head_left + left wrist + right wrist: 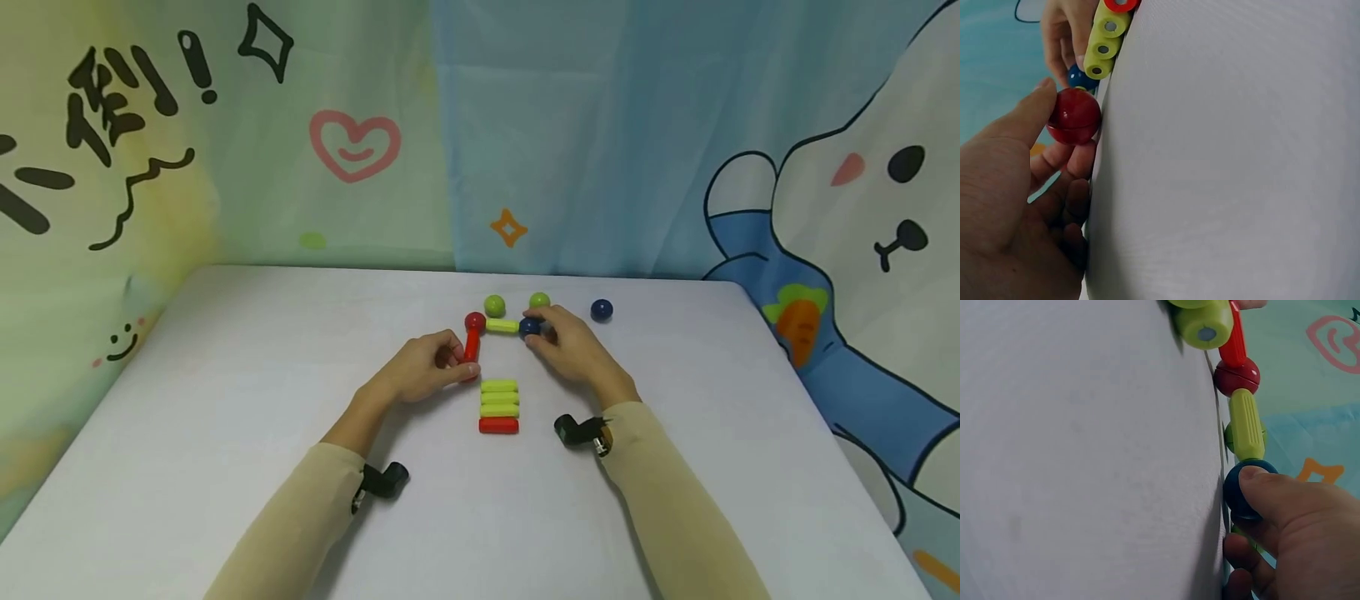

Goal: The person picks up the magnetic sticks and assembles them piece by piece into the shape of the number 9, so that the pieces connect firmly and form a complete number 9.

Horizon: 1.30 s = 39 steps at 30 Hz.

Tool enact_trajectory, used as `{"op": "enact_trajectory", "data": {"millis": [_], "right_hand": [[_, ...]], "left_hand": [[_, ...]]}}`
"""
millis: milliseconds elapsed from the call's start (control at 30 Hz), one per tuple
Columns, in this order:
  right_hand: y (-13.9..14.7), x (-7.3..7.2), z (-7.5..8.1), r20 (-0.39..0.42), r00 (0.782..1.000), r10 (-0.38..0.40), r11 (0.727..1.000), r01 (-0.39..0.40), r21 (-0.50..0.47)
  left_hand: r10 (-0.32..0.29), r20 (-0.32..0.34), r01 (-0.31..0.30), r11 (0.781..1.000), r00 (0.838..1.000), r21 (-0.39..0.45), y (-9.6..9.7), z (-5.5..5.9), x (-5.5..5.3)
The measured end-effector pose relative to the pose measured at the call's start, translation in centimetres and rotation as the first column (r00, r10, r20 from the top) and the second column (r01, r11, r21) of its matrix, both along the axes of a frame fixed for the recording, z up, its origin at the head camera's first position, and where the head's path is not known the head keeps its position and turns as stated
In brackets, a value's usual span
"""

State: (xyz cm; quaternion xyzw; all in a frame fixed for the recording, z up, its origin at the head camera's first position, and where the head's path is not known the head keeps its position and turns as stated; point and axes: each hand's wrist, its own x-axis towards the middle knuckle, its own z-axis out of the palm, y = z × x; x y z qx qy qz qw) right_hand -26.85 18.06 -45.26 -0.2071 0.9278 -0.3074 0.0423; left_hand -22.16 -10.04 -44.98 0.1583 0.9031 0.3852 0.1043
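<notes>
My left hand (431, 367) pinches a red ball (1075, 117) between thumb and fingers; in the head view the hand mostly hides it. From there a red rod (472, 344) runs away from me to another red ball (475, 322). A yellow-green rod (1247, 425) joins that corner ball to a dark blue ball (1242, 490). The blue ball is held by my right hand (573, 343), with the thumb on its near side. These balls and rods form an angled chain on the white table.
Between my forearms lies a row of three yellow-green rods (499, 398) and one red rod (498, 426), side by side. Beyond the chain sit two green balls, one left (494, 306) and one right (539, 300). A loose dark blue ball (602, 310) lies past my right hand.
</notes>
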Motion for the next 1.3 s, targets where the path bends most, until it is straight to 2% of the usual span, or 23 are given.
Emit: {"op": "enact_trajectory", "data": {"millis": [400,700,867,1167,1300], "right_hand": [[-0.3,0.2,-0.4,0.000,0.999,-0.035,0.999,0.035,-0.033],[-0.5,0.4,-0.2,0.022,0.998,-0.056,0.998,0.056,-0.019],[-0.3,0.7,0.0,0.009,0.998,-0.069,0.997,0.069,-0.030],[-0.3,1.7,0.6,-0.090,0.995,-0.031,0.993,0.021,-0.112],[-0.4,2.2,0.9,-0.082,0.997,0.012,0.991,-0.022,-0.129]], "left_hand": [[-0.018,-0.009,0.018,1.000,1.000,0.000,-0.2,-0.5,0.2],[0.008,-0.018,-0.008,1.000,1.000,-0.011,-0.1,-0.6,0.1],[0.016,-0.006,-0.016,1.000,1.000,-0.008,0.1,-0.6,0.1],[0.032,0.005,-0.032,0.999,0.999,0.000,0.3,-0.7,0.2],[0.033,0.006,-0.033,0.999,0.999,0.006,0.1,-0.8,0.2]]}}
